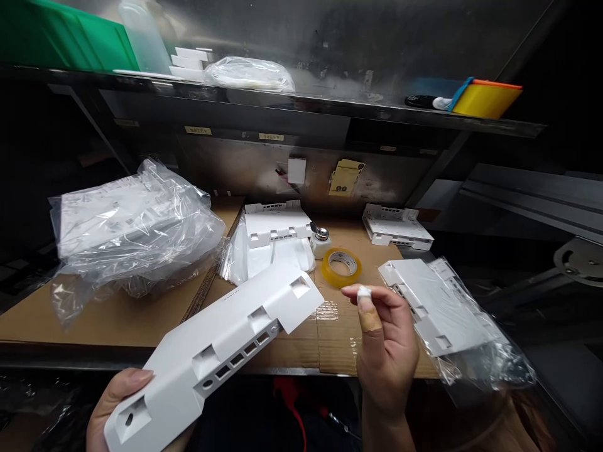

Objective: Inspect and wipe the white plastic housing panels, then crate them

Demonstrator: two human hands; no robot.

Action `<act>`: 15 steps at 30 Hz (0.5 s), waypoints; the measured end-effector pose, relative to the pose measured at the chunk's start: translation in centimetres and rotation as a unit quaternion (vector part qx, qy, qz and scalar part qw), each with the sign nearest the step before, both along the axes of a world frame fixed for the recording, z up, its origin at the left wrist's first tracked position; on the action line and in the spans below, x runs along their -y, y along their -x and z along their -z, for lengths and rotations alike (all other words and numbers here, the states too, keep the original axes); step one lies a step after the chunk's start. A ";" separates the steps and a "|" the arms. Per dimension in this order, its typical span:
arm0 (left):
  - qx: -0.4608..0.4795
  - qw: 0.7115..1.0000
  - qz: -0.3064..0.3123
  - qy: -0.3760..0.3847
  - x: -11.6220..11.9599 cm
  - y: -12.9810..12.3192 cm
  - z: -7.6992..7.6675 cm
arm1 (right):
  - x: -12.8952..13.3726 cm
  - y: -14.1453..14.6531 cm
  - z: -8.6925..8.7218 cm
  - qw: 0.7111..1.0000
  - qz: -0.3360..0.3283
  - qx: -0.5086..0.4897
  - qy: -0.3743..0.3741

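Note:
My left hand [120,398] is closed around the lower left end of a white plastic device housing [211,339], which I hold tilted above the table's front edge. Port openings and square recesses run along its near side. To the right, my right hand [389,345] is raised with thumb and forefinger pinched on a small white piece [364,294], perhaps a bit of wipe or cloth. A tan strip wraps the thumb. Just beyond those fingers lies a roll of yellow tape [342,268]. A small white bottle with a metal top [321,242] stands behind it.
Bagged white housings [132,220] are piled on cardboard at left. Another housing [277,223] rests on plastic bags at centre; more stacked housings [398,226] lie behind right. A partly bagged housing [443,307] sits at right. Overhead, a metal shelf [330,103] holds a green bin [70,37].

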State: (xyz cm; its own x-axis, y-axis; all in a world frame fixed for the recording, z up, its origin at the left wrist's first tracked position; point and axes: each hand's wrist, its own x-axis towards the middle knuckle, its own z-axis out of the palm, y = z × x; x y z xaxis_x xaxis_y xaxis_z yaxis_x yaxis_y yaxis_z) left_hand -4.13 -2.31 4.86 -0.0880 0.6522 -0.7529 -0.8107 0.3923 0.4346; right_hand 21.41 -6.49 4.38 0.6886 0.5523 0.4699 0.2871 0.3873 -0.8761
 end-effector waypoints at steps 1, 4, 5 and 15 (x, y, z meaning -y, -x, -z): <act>-0.018 1.000 -0.017 0.004 -0.1 -0.4 -0.4 | 0.0 0.1 0.1 1.000 -0.021 0.003 0.002; -0.031 0.999 -0.029 0.004 -0.2 -1.0 -1.3 | -0.1 0.4 0.1 0.996 -0.082 0.022 -0.002; -0.034 0.999 -0.029 0.001 -0.2 -1.0 -1.4 | -0.2 0.5 0.2 0.994 -0.101 0.029 -0.003; -0.042 0.998 -0.032 -0.018 0.1 -0.5 -0.9 | -0.3 -0.1 0.2 0.984 -0.143 0.109 0.000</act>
